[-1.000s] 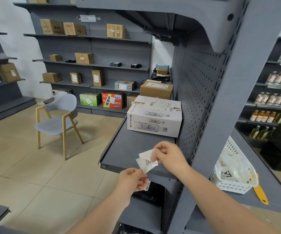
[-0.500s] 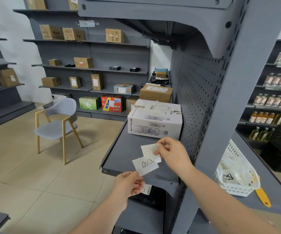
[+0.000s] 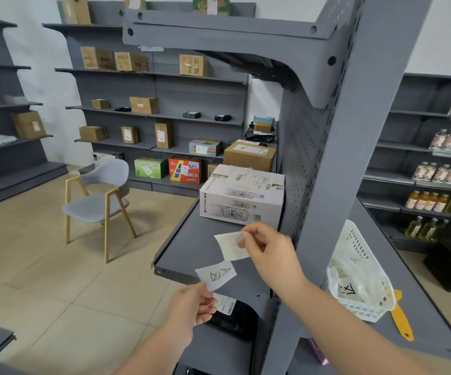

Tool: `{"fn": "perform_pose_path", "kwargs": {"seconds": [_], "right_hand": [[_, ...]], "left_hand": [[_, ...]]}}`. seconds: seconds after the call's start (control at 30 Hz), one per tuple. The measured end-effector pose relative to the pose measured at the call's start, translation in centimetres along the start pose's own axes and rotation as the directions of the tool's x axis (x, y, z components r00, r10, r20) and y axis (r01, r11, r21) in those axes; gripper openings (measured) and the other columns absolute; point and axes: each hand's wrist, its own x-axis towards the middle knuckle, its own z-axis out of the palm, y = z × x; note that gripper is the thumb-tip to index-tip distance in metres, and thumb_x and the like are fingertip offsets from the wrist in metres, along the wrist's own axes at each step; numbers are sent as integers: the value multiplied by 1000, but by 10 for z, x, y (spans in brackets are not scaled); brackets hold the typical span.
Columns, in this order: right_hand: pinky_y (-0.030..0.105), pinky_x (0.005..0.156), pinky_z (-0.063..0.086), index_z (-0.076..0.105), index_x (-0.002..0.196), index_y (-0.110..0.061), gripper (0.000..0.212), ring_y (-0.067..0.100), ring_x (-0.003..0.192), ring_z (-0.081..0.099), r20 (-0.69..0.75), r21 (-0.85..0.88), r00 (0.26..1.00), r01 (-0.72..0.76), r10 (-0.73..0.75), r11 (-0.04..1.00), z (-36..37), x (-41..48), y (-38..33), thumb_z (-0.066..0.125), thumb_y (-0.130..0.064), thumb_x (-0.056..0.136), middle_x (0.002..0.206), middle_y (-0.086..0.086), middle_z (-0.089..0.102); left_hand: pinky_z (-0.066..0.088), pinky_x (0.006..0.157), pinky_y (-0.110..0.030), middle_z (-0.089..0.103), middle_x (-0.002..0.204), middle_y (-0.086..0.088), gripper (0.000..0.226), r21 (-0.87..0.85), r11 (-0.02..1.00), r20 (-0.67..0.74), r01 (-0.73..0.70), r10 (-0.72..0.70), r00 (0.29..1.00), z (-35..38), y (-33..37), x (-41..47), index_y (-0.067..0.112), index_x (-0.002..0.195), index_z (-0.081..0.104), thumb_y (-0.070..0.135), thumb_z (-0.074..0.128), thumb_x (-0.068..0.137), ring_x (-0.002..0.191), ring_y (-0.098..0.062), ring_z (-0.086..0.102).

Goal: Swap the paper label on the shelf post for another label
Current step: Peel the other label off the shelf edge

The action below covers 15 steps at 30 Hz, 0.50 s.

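The hands were both raised in front of the grey shelving, each pinching a slip of paper. In the head view, the only one, the left hand (image 3: 192, 307) sat low and toward the aisle, thumb and fingers closed on the bottom corner of a label marked with handwritten characters (image 3: 215, 275), which stood up from the grip and tilted, its long axis running up and to the right. The right hand (image 3: 270, 253) was higher and further in, its fingertips (image 3: 242, 239) closed on a second, paler slip (image 3: 231, 246) whose face showed no writing I could make out. The two slips were near each other but apart, the pale one above the marked one.

The shelf post (image 3: 335, 185) rose just to the right of the right hand, slanting up the frame, with no label visible on its near face. So the post lay right of both hands, and the right hand was clearly the nearer. The marked label would probably have to travel rightward across the shelf edge (image 3: 175, 276) to reach it. A white basket (image 3: 359, 272) holding more slips stood beyond the post.
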Motion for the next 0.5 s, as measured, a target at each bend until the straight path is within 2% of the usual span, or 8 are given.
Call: {"fn": "perform_pose_path", "kwargs": {"seconds": [0.07, 0.13, 0.3, 0.37, 0.43, 0.5], "right_hand": [[40, 68, 55, 64, 87, -25, 10, 19, 72, 66, -13, -42, 995, 98, -99, 994, -4, -5, -1, 56, -21, 90, 76, -4, 72], [37, 63, 53, 64, 88, -27, 9, 17, 71, 63, -42, -65, 981, 188, -191, 980, -9, -11, -1, 57, -22, 89, 77, -3, 71], [15, 68, 48, 65, 95, -30, 12, 5, 71, 61, -125, 39, 925, 367, -360, 929, -36, -35, 2, 59, -25, 85, 85, -17, 68], [20, 70, 50, 66, 96, -26, 10, 9, 71, 62, -128, 32, 891, 442, -435, 896, -50, -44, 6, 62, -26, 86, 82, -11, 68], [24, 69, 50, 67, 94, -21, 10, 14, 70, 62, -141, 39, 866, 489, -480, 871, -66, -52, 12, 61, -26, 88, 77, -2, 69], [27, 65, 50, 69, 90, -15, 7, 16, 67, 62, -167, 25, 846, 517, -507, 855, -82, -59, 15, 63, -19, 87, 73, 1, 68]], "left_hand": [[49, 54, -28, 65, 70, -19, 7, -50, 999, -4, -14, 13, 1000, 1, -3, -4, -1, 77, 60, 0, 54, 77, 51, -25, 57], [51, 57, -31, 65, 71, -20, 11, -122, 991, 5, -53, 54, 999, 4, -5, -10, -4, 76, 59, 0, 50, 80, 55, -28, 59], [55, 50, -31, 66, 73, -28, 21, -285, 941, 138, -181, 227, 964, 27, 1, -38, 1, 69, 53, -4, 39, 84, 65, -37, 66], [57, 52, -32, 65, 69, -26, 17, -298, 930, 212, -215, 284, 935, 39, 3, -49, 2, 69, 52, -3, 42, 82, 65, -38, 68], [58, 54, -35, 62, 70, -25, 8, -323, 922, 293, -213, 311, 904, 54, 4, -61, 3, 61, 51, 0, 48, 68, 61, -38, 67], [59, 54, -38, 65, 74, -27, 8, -341, 925, 372, -170, 299, 879, 69, 2, -72, 5, 52, 50, 1, 45, 57, 57, -36, 67]]}}
